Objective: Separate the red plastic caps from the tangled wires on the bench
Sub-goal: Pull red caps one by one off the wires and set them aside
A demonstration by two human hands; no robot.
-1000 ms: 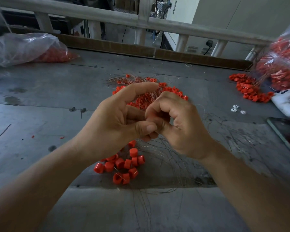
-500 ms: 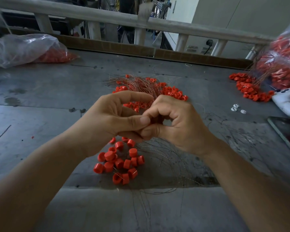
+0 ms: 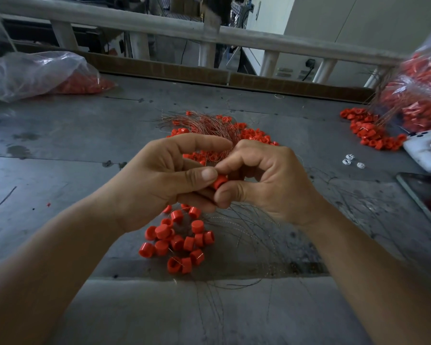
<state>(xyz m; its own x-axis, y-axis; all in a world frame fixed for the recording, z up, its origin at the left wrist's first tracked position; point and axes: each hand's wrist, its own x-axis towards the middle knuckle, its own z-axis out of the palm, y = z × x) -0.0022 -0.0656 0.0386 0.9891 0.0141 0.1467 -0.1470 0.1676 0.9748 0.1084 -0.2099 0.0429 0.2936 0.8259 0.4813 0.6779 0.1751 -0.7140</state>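
Over the bench (image 3: pixel 60 145), left hand (image 3: pixel 159 180) and right hand (image 3: pixel 271 185) together pinch one red cap (image 3: pixel 220 181).

Both arms are bare. The left forearm (image 3: pixel 60 257) and the right forearm (image 3: pixel 373 275) are uncovered from the wrist to the lower edge of the view. They look broad and smooth, with fine creases at each wrist. The left hand (image 3: pixel 154 185) looks sturdy, and its thumbnail (image 3: pixel 208 173) is cut short and square, a little dull. The right hand (image 3: pixel 274 188) shows rounded knuckles (image 3: pixel 246 145), wrinkled skin over the finger joints and a fleshy pad at the base of the thumb. The fingers on both hands are thick and blunt-tipped.
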